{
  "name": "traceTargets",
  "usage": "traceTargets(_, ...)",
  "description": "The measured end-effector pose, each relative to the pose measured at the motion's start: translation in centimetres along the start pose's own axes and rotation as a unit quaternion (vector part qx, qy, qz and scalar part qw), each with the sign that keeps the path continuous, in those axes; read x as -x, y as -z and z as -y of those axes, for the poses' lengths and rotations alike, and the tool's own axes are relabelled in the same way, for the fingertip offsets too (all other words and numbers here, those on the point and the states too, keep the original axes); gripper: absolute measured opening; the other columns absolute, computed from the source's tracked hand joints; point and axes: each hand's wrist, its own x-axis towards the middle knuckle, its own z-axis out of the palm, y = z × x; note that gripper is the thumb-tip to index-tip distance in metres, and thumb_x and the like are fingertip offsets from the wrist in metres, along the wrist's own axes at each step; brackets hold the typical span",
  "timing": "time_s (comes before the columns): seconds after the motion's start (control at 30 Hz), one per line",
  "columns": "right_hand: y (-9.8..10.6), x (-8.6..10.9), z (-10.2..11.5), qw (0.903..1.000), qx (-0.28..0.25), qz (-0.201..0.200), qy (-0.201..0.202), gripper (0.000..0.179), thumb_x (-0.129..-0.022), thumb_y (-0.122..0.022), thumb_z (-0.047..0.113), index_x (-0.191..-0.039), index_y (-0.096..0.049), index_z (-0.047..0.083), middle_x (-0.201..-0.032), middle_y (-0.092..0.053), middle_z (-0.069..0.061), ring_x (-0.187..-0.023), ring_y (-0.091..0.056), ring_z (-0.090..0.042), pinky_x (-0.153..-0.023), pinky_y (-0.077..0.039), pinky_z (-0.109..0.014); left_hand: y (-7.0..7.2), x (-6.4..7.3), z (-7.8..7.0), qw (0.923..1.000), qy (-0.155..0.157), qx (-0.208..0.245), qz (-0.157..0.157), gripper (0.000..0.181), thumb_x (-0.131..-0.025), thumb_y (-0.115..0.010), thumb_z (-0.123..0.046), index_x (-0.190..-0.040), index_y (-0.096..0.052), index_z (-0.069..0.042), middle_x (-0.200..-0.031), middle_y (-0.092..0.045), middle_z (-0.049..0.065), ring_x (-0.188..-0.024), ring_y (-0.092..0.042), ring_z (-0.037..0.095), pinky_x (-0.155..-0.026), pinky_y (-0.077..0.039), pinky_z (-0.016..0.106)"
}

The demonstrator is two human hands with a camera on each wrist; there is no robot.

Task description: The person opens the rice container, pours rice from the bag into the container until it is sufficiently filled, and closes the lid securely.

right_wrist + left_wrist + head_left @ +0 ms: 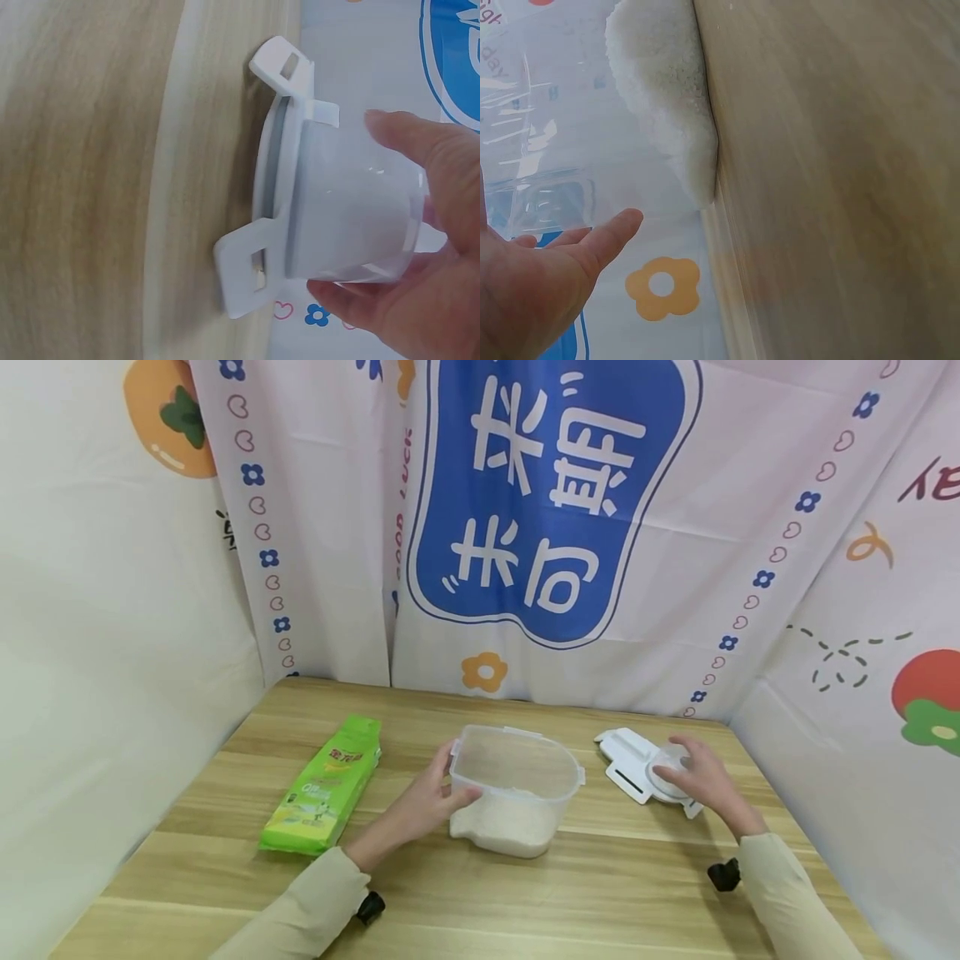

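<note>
- The box (pixel 513 760) is standing on the table (pixel 465 910) just right of the left hand (pixel 431 797), its nearest corner lying between thumb and fingers.
- The left hand is grasping that corner, thumb along the front wall, fingers around the side, probably to steady the box.
- The box is looking cloudy and see-through, rounded at the end away from the left hand, with small tabs sticking out along its uncovered rim.
- White, rice-like grains (pixel 502 827) are filling its lower part unevenly, leaving the upper walls bare.
- The right hand (pixel 701 772) is curling thumb and fingers around a clear cup (pixel 360 202), apparently because its round wall is giving an easy grip.
- Just left of the right hand, a white lid (pixel 630 760) is lying on the table beneath the cup, its slotted flaps spreading outward.
- A green bag (pixel 322 793) is lying left of the left hand, well apart from the right.
- Beyond both hands, a printed curtain (pixel 337 527) is hanging behind the table.
</note>
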Motion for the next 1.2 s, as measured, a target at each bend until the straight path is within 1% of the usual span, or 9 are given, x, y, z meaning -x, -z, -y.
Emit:
traceTargets(0.07, 0.0, 0.1, -0.1, 0.9998, -0.010, -0.014, 0.001, 0.071, -0.089, -0.071, 0.035, -0.138, -0.045, -0.008, -0.140, -0.043, -0.035, -0.128, -0.038, -0.054, -0.106, -0.032, -0.067, 0.0, 0.0, 0.0, 1.0000, 0.000, -0.004, 0.000, 0.085, -0.094, -0.067, -0.032, -0.156, -0.011, -0.013, -0.147, -0.039, 0.017, -0.136, -0.043, 0.035, -0.095, -0.055, 0.030)
traceTargets(0.2, -0.1, 0.1, -0.5, 0.9978, -0.037, -0.053, -0.016, 0.069, -0.090, -0.069, 0.043, -0.135, -0.048, -0.005, -0.139, -0.047, -0.033, -0.129, -0.040, -0.051, -0.105, -0.033, -0.066, -0.1, -0.1, 0.0, 1.0000, 0.001, -0.007, -0.002, 0.085, -0.094, -0.067, -0.032, -0.156, -0.012, -0.015, -0.148, -0.038, 0.016, -0.137, -0.043, 0.034, -0.097, -0.054, 0.031)
traceTargets(0.37, -0.3, 0.3, -0.7, 0.9908, -0.072, -0.105, -0.045, 0.069, -0.090, -0.067, 0.050, -0.133, -0.053, -0.002, -0.138, -0.050, -0.031, -0.128, -0.043, -0.049, -0.105, -0.033, -0.064, -0.1, -0.1, -0.2, 1.0000, 0.006, -0.007, -0.002, 0.083, -0.093, -0.067, -0.033, -0.156, -0.014, -0.017, -0.147, -0.040, 0.016, -0.136, -0.044, 0.035, -0.096, -0.055, 0.032)
traceTargets(0.53, -0.7, 0.5, -0.2, 0.9784, -0.113, -0.155, -0.076, 0.063, -0.090, -0.067, 0.048, -0.129, -0.057, 0.000, -0.138, -0.052, -0.028, -0.125, -0.047, -0.044, -0.102, -0.039, -0.057, -0.2, 0.0, -0.3, 0.9999, 0.015, -0.001, 0.001, 0.082, -0.093, -0.068, -0.033, -0.155, -0.016, -0.019, -0.144, -0.043, 0.017, -0.132, -0.047, 0.038, -0.090, -0.057, 0.032)
traceTargets(0.73, -1.2, 0.6, 0.2, 0.9579, -0.149, -0.219, -0.111, 0.056, -0.089, -0.069, 0.047, -0.122, -0.063, 0.003, -0.131, -0.059, -0.022, -0.120, -0.051, -0.037, -0.095, -0.038, -0.042, -0.1, -0.1, -0.2, 0.9998, 0.015, -0.009, 0.001, 0.082, -0.092, -0.068, -0.035, -0.155, -0.017, -0.018, -0.145, -0.043, 0.014, -0.136, -0.044, 0.034, -0.098, -0.054, 0.035)
traceTargets(0.87, -1.2, 0.7, 0.6, 0.9514, -0.164, -0.235, -0.113, 0.054, -0.088, -0.070, 0.047, -0.121, -0.064, 0.004, -0.128, -0.061, -0.019, -0.118, -0.052, -0.032, -0.091, -0.038, -0.036, 0.0, -0.1, -0.1, 0.9997, 0.015, -0.017, 0.003, 0.082, -0.092, -0.068, -0.035, -0.155, -0.017, -0.018, -0.145, -0.044, 0.015, -0.136, -0.044, 0.033, -0.097, -0.054, 0.034)
traceTargets(1.07, -1.1, 0.6, 1.9, 0.9448, -0.191, -0.243, -0.108, 0.050, -0.086, -0.072, 0.045, -0.119, -0.067, 0.008, -0.124, -0.063, -0.010, -0.107, -0.051, -0.014, -0.083, -0.038, -0.021, 0.1, 0.0, -0.2, 0.9997, 0.014, -0.021, 0.002, 0.082, -0.093, -0.067, -0.035, -0.154, -0.017, -0.016, -0.145, -0.044, 0.014, -0.136, -0.044, 0.032, -0.097, -0.054, 0.034)
traceTargets(1.13, -1.1, 0.6, 2.5, 0.9401, -0.209, -0.248, -0.106, 0.049, -0.086, -0.073, 0.044, -0.118, -0.067, 0.008, -0.119, -0.063, -0.003, -0.102, -0.050, -0.008, -0.080, -0.039, -0.017, 0.2, 0.0, -0.1, 0.9996, 0.013, -0.027, -0.001, 0.082, -0.092, -0.067, -0.036, -0.155, -0.018, -0.016, -0.145, -0.044, 0.013, -0.136, -0.044, 0.031, -0.098, -0.054, 0.035)
traceTargets(1.2, -1.0, 0.6, 3.1, 0.9321, -0.237, -0.252, -0.106, 0.047, -0.086, -0.074, 0.042, -0.117, -0.067, 0.008, -0.112, -0.062, 0.004, -0.097, -0.050, -0.004, -0.076, -0.042, -0.014, 0.3, 0.0, 0.0, 0.9994, 0.011, -0.032, -0.003, 0.082, -0.093, -0.067, -0.036, -0.155, -0.018, -0.015, -0.145, -0.044, 0.013, -0.136, -0.044, 0.031, -0.098, -0.054, 0.037)
